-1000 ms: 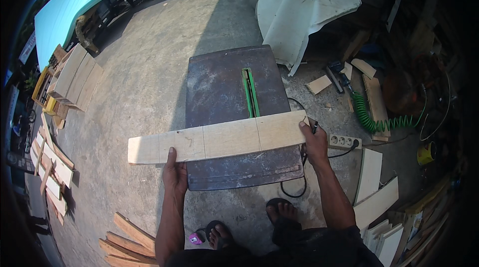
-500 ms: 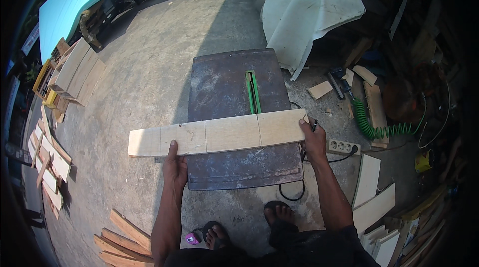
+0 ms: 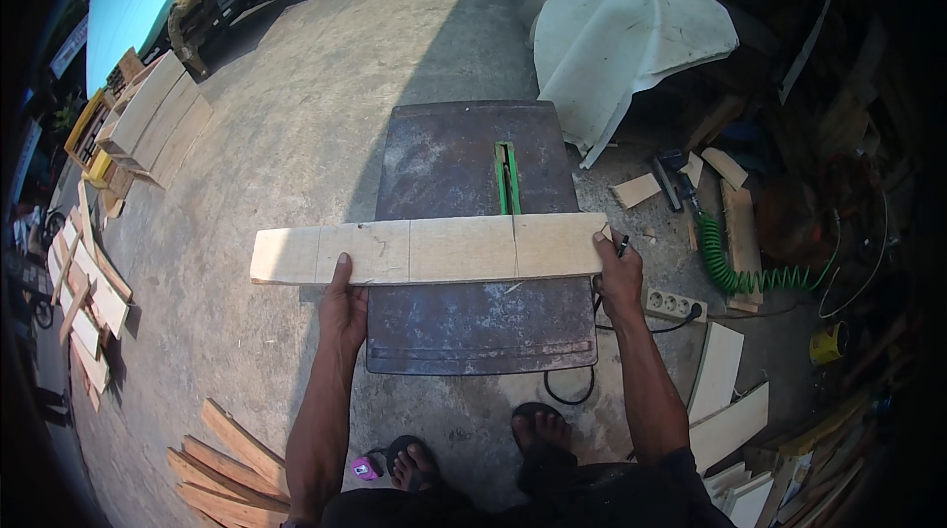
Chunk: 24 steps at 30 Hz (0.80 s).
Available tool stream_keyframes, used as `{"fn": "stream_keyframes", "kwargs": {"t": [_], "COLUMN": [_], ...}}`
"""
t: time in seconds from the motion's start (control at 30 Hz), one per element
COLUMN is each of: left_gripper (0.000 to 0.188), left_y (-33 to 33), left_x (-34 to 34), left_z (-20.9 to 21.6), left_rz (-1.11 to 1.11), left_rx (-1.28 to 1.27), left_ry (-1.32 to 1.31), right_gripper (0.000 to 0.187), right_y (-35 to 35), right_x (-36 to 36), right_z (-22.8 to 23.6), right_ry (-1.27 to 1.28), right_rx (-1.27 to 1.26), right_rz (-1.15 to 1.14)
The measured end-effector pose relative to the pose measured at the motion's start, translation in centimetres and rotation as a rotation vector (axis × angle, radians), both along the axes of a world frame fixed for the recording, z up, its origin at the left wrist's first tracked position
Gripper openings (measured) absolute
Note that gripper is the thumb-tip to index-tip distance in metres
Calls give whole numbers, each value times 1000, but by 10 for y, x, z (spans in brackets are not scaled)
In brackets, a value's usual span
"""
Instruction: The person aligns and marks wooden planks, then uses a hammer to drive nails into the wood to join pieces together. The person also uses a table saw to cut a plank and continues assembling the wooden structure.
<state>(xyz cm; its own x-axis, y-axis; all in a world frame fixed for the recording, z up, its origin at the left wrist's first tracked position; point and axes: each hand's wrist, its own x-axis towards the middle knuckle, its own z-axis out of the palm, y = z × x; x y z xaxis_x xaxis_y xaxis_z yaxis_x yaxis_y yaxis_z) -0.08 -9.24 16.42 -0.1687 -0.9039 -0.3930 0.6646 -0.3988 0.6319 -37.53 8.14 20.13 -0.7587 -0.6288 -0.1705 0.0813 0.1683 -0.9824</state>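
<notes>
A long pale wooden board [image 3: 449, 250] lies crosswise over the dark, worn metal top of a table saw [image 3: 478, 331]. Pencil lines cross its face, and one of them falls about in line with the green-edged blade slot [image 3: 507, 178]. My left hand [image 3: 342, 309] grips the board's near edge left of the saw top, thumb on the upper face. At the right end, my right hand [image 3: 619, 276] is closed on the board, with a dark pen or marker [image 3: 622, 246] also tucked between its fingers. The board's left end overhangs the saw top.
On the right are a power strip [image 3: 674, 306], a coiled green hose [image 3: 725, 266] and board offcuts [image 3: 730, 416]. A white sheet [image 3: 631, 49] drapes something at the back right. Wood strips [image 3: 232, 464] and a purple tape measure [image 3: 365, 469] lie near my feet.
The board has turned slightly, its left part nearer the blade slot side, and now lies straighter across the saw top. Both hands keep their hold on it.
</notes>
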Motion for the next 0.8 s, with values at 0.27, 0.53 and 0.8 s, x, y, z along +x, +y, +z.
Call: {"fn": "stream_keyframes", "kwargs": {"t": [0.27, 0.53, 0.8], "left_gripper": [58, 57, 60], "left_y": [-10, -17, -24], "left_x": [-8, -13, -19], "left_z": [0, 1, 2], "left_rz": [36, 36, 50], "left_rx": [34, 2, -9], "left_ry": [-19, -13, -8], "right_gripper": [48, 39, 36], "right_y": [-8, -18, -27], "right_x": [-5, -6, -9], "right_z": [-2, -2, -1], "right_ry": [-10, -28, -48], "right_rx": [16, -28, -31], "right_rz": [-9, -3, -14]}}
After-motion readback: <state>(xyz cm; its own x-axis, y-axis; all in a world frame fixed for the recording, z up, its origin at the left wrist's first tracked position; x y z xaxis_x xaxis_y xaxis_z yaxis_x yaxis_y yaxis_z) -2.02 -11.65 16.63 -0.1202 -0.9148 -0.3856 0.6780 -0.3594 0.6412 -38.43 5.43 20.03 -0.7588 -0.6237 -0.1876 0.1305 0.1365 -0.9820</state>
